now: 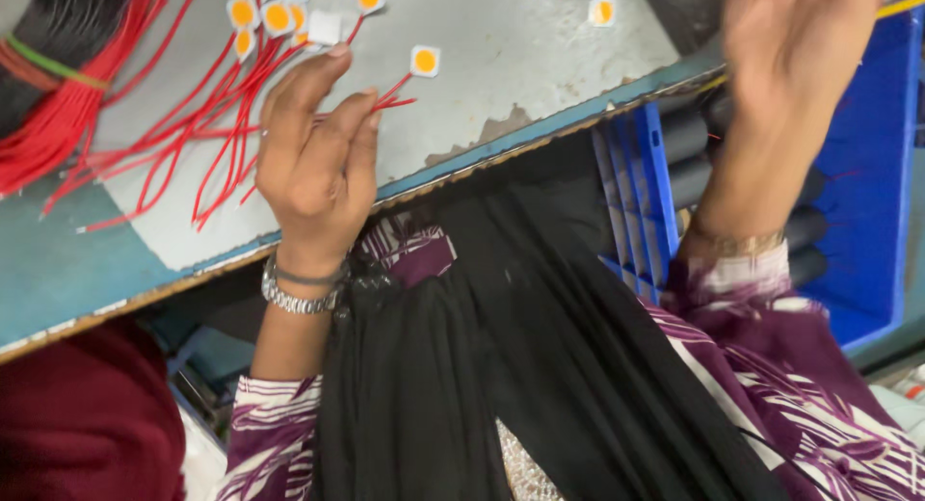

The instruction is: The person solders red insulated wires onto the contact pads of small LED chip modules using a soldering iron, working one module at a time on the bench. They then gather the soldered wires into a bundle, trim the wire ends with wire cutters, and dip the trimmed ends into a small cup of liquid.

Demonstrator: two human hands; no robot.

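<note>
Left hand pinches red lead wires of a square LED chip; step looks like sorting. Right hand raised, grip unclear. Next needs separating one lead.

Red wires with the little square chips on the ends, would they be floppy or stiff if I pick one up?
Probably floppy: the red wires lie in loose curves by the left hand. Likely light, being thin, with small square chips. They overlap, so lifting one may drag its neighbours.
</note>
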